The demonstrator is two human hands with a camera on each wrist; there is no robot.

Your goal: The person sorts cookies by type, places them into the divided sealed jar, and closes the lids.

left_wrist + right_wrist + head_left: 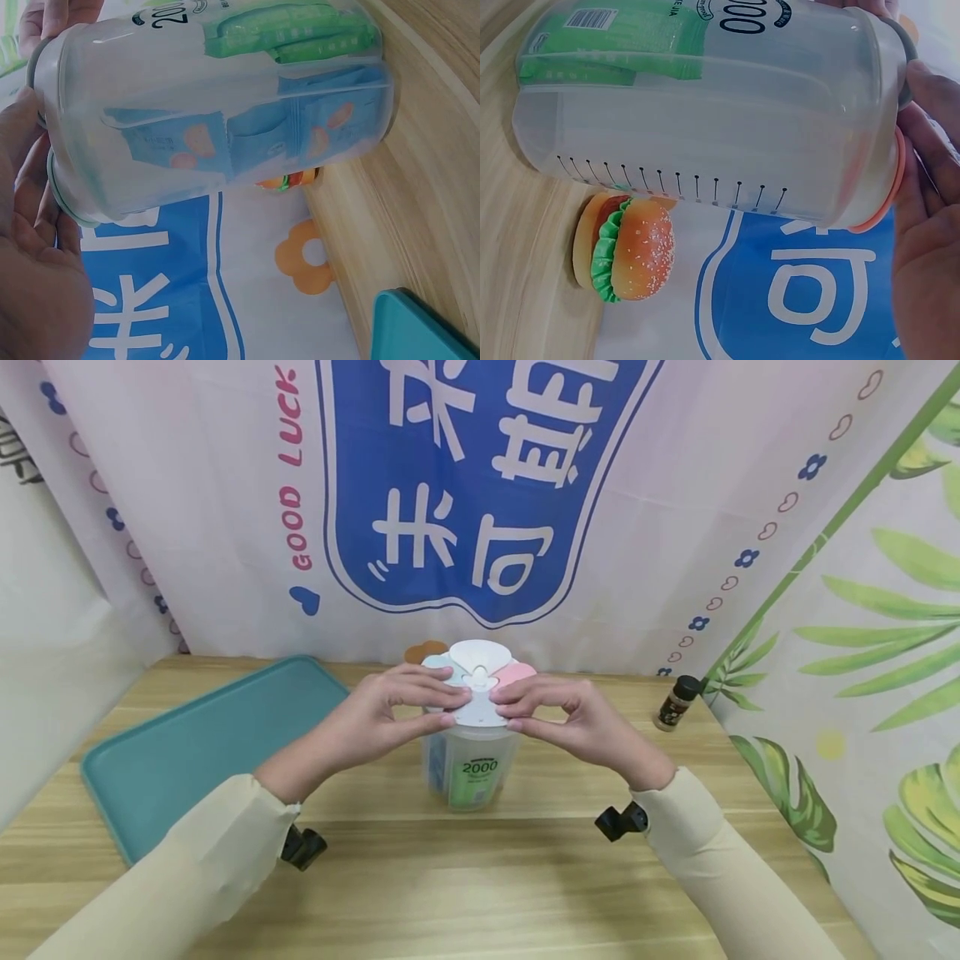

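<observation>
A clear plastic storage canister (483, 752) stands upright at the table's centre, marked 2000 on its side. Its lid (478, 712) has petal-like flaps in white, pink, pale blue and grey. My left hand (393, 706) holds the lid's front left edge, thumb at the rim and fingers on top. On the front right edge, my right hand (558, 714) pinches the lid the same way. Through the wall in the left wrist view, blue packets (259, 135) and green packets (300, 34) lie in separate compartments. The compartment nearest the right wrist camera looks empty.
A teal tray (217, 752) lies on the wooden table (465, 893) at the left. A small black-capped seasoning bottle (677, 703) stands at the back right. Behind the canister sits a toy hamburger (634, 247), before a printed cloth (240, 585).
</observation>
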